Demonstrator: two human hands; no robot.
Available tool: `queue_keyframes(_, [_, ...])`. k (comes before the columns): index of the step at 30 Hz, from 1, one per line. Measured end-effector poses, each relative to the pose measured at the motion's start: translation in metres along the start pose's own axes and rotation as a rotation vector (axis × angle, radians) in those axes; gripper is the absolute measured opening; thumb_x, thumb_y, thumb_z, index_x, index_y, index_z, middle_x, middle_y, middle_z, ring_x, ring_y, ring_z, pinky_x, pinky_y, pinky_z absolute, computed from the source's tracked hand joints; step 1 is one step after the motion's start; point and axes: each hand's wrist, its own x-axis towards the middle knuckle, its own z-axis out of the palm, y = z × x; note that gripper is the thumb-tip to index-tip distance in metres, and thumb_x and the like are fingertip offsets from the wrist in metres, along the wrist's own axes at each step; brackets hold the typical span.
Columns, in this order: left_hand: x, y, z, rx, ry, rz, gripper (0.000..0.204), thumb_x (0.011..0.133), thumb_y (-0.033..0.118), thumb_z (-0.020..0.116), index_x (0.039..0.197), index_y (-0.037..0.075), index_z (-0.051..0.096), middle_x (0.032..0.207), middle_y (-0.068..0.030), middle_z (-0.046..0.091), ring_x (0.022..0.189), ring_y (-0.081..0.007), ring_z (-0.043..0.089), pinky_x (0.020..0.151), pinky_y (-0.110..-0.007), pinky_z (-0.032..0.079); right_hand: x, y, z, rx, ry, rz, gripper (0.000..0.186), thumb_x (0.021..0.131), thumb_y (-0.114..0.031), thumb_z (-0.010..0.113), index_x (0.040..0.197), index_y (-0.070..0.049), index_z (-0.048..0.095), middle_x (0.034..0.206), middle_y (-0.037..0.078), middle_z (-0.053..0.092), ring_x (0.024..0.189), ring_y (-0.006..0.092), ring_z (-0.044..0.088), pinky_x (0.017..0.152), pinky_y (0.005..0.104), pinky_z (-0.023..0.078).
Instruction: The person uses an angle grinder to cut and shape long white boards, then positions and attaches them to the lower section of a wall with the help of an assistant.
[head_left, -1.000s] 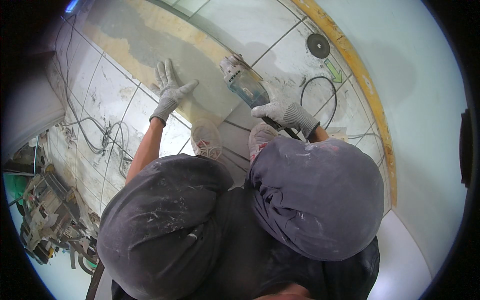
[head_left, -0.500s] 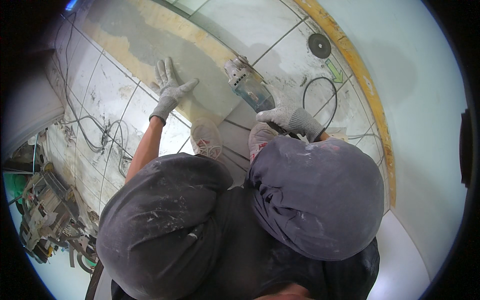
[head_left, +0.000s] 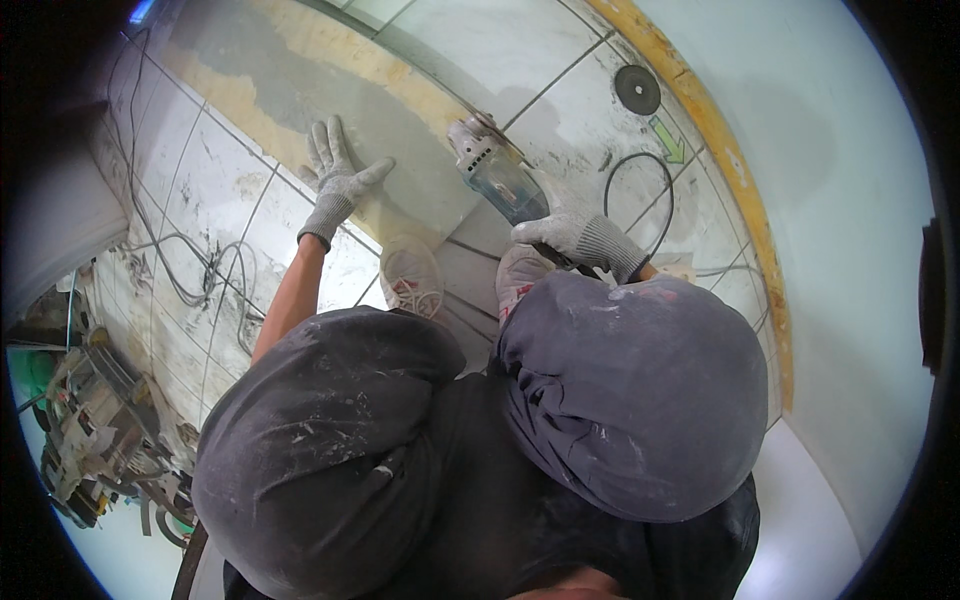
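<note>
Compared with one second ago, the angle grinder point(head_left: 503, 187) and right hand point(head_left: 562, 216) have shifted slightly toward 4 o'clock; the left hand point(head_left: 345, 187) is unchanged. Clock positions are read from the picture centre.

Nearest, at 8 and 4 o'clock: trouser knees point(head_left: 340, 410), dark grey folded cloth marked with pale dust. Beyond them: scuffed whitish shoes point(head_left: 411, 275).

Right hand, between 1 and 2 o'clock: knit glove, fingers wrapped around the grinder body. Left hand, between 10 and 11 o'clock: matching glove, fingers spread wide, palm down on the panel point(head_left: 405, 115).

Grinder, 12 o'clock: rounded blue-grey casing, pale dusty head at the panel's right edge. Disc contact cannot be told.

Panel, 11 o'clock: flat, straight-edged, with blotchy grey over yellowish areas. Progress, as judged: panel steadied and tool positioned; any finished length along the edge is not discernible, so the remainder cannot be stated.

Farthest, 1 o'clock: round black disc point(head_left: 632, 101) on smudged white floor tiles point(head_left: 225, 165).
</note>
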Motion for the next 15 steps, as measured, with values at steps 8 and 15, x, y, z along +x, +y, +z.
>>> queue_keyframes(8, [0.001,0.001,0.001,-0.012,0.012,0.02,0.135,0.073,0.078,0.076,0.171,0.018,0.005,0.175,-0.0236,-0.001,0.162,-0.0387,-0.012,0.121,-0.069,-0.01,-0.003,0.002,0.003,-0.045,0.03,0.032,0.104,0.077,-0.036,0.08,0.161,0.002,0.031,0.146,0.031,0.054,0.138,0.0381,0.052,0.117,0.0416,0.039])
queue_keyframes(15, [0.001,-0.002,0.004,0.008,0.032,0.017,0.136,0.072,0.08,0.077,0.171,0.018,0.006,0.175,-0.0232,0.001,0.162,-0.0384,-0.011,0.121,-0.07,-0.01,-0.002,-0.004,0.001,-0.021,0.024,0.011,0.107,0.075,-0.032,0.079,0.162,0.003,0.028,0.147,0.034,0.052,0.139,0.0409,0.052,0.117,0.0411,0.04])
